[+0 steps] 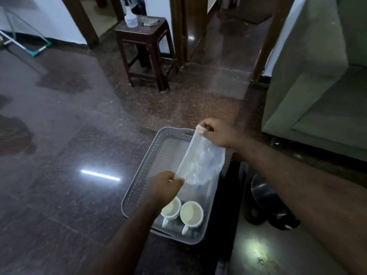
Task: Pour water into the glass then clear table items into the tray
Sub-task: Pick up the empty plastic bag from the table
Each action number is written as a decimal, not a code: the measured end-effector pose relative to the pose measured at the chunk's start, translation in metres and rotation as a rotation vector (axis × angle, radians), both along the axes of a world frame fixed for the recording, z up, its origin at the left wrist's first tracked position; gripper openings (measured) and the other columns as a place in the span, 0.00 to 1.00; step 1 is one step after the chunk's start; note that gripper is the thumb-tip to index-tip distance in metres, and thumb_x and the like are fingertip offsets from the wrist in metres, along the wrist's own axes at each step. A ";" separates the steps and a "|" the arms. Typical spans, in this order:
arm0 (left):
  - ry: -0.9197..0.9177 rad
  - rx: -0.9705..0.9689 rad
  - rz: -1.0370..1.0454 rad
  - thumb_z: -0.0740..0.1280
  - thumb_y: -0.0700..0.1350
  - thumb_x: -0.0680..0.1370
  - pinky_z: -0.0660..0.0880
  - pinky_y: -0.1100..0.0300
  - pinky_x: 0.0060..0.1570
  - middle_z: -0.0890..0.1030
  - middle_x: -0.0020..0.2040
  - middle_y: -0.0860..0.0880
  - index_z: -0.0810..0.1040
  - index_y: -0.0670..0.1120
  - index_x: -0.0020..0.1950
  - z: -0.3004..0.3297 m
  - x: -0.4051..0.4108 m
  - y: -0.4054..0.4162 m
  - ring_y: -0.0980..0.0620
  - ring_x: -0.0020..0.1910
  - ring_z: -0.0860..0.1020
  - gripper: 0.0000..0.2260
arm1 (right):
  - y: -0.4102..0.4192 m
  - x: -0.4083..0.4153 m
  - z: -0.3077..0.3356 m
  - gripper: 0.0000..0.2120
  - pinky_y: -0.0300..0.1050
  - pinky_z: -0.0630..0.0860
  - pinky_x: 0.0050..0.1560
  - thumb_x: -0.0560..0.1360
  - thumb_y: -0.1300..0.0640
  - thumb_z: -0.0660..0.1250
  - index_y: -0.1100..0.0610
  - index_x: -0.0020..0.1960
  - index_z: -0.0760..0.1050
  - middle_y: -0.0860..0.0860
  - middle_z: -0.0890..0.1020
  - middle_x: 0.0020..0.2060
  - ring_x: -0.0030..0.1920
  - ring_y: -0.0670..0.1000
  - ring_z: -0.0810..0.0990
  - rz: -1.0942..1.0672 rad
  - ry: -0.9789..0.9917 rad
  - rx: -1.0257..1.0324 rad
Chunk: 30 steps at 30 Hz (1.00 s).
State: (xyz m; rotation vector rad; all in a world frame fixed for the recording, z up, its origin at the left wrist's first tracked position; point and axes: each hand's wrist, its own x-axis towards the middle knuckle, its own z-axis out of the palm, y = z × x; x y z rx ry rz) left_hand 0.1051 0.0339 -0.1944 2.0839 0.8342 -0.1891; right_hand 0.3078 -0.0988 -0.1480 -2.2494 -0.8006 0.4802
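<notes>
A grey perforated tray (143,167) sits on the dark polished table. At its near end stand two white mugs, one (170,209) partly under my left wrist and one (191,213) to its right. Over the tray I hold a clear plastic bag (200,159) stretched between both hands. My right hand (216,133) pinches the bag's far upper corner. Pinching its near lower edge is my left hand (165,185). Something pale and crumpled shows inside the bag; I cannot tell what. No glass is visible to me.
The table's right edge runs just past the tray. Below it on the floor are a steel vessel (264,193) and dark footwear (282,219). A brown stool (145,48) with a spray bottle (130,16) stands ahead. A green sofa (317,96) is at the right.
</notes>
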 end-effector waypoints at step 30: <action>-0.215 0.423 -0.604 0.62 0.50 0.79 0.73 0.53 0.57 0.80 0.58 0.49 0.79 0.48 0.58 0.027 0.078 -0.088 0.47 0.58 0.78 0.12 | -0.085 -0.048 -0.004 0.25 0.55 0.58 0.76 0.78 0.49 0.61 0.56 0.72 0.67 0.55 0.69 0.74 0.76 0.57 0.62 0.007 -0.536 -0.453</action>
